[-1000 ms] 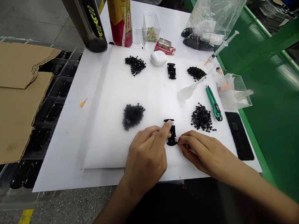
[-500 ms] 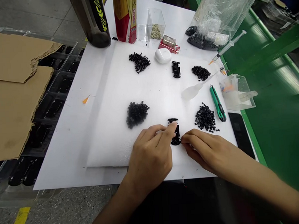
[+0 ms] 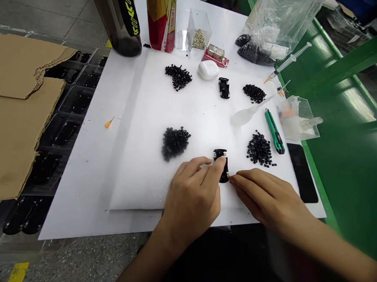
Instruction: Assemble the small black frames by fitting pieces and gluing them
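Observation:
A small black car-chassis-shaped plastic part [image 3: 221, 154] lies on the white foam sheet [image 3: 139, 160]. My left hand [image 3: 194, 195] grips it, with the index finger across its top and the other fingers at its left side. Pinched fingertips of my right hand [image 3: 267, 195] touch the part's lower right edge; whatever they pinch is too small to make out. Heaps of small black pieces surround the hands: square ones at right [image 3: 260, 149], more at left [image 3: 175, 142]. A similar black part [image 3: 224, 87] lies farther back.
Toward the back are a dark bottle [image 3: 119, 31], a red-gold carton [image 3: 161, 20], a clear box of tiny pieces [image 3: 199, 35] and a white case [image 3: 208, 69]. A green cutter [image 3: 274, 131], a syringe [image 3: 288, 61] and a plastic bag [image 3: 283, 22] lie at right.
The whole view has shifted slightly. My right hand has tilted a little, its wrist lower, with the fingertips still at the part's edge. My left hand keeps its hold.

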Tool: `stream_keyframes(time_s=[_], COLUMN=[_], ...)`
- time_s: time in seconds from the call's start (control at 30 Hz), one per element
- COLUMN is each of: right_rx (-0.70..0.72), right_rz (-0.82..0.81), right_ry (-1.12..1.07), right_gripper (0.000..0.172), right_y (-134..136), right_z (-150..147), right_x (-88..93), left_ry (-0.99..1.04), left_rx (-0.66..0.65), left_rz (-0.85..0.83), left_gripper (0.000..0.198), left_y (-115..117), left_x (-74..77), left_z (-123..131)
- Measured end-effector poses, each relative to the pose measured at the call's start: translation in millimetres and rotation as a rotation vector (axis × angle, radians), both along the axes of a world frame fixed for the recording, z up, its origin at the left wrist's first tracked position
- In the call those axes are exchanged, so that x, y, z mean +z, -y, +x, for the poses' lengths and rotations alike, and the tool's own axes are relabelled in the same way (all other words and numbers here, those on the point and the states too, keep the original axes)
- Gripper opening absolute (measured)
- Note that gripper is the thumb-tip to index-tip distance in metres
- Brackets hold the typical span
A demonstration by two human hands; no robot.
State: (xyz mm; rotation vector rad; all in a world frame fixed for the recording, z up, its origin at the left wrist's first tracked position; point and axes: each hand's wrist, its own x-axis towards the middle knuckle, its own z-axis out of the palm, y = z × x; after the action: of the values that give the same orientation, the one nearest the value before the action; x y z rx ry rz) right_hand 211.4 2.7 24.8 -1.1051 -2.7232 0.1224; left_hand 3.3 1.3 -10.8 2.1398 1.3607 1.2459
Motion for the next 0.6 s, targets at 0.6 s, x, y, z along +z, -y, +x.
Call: stream_keyframes(time_s=[0.6], right_rx=[-0.083], right_rz=[-0.342], right_ry=[-0.255], right_gripper=[0.01], right_y=[-66.9], right_z=[-95.1], right_x=[27.2], left_ry=[0.244], left_rx=[0.127], left_rz=[0.266], left_gripper=[0.028], left_y=[16.1], left_x=[0.6], left_z=[-3.4])
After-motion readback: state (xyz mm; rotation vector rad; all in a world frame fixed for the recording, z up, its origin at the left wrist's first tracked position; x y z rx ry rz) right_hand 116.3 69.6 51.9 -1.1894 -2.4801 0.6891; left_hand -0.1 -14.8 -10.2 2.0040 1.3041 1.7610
